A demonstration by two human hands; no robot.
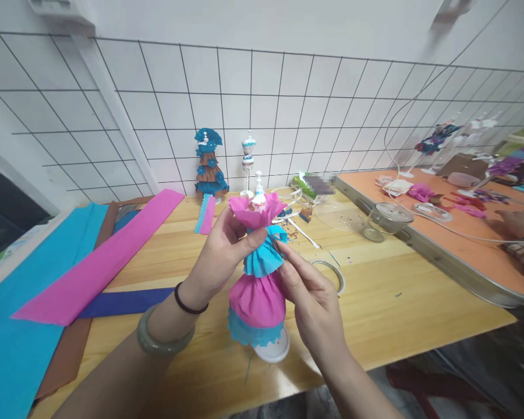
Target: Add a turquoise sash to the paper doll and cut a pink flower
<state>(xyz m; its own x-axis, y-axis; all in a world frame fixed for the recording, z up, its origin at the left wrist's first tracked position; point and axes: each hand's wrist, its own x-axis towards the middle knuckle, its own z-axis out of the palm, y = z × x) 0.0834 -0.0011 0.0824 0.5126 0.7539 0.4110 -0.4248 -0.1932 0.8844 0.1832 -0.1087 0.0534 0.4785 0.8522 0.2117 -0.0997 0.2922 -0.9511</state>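
Observation:
A miniature dress form (258, 199) wears a crepe paper dress and tilts a little above its white round base (276, 350). Its pink collar (255, 214) flares at the top, and a pink skirt (257, 299) with a scalloped blue hem hangs below. My left hand (220, 250) is closed around the form under the collar, thumb pressed on the front. With thumb and fingers pinched, my right hand (312, 294) grips the edge of a gathered blue crepe paper ruffle (262, 261) at the waist. The form's far side is hidden.
Crepe paper strips, one pink (109, 256) and one blue (30, 308), lie at left. Behind stand a brown-and-teal paper dress (209, 166) and a barer dress form (248, 154). A tape roll (338, 273) and glass jar (390, 218) sit at right, beside an orange table (475, 250).

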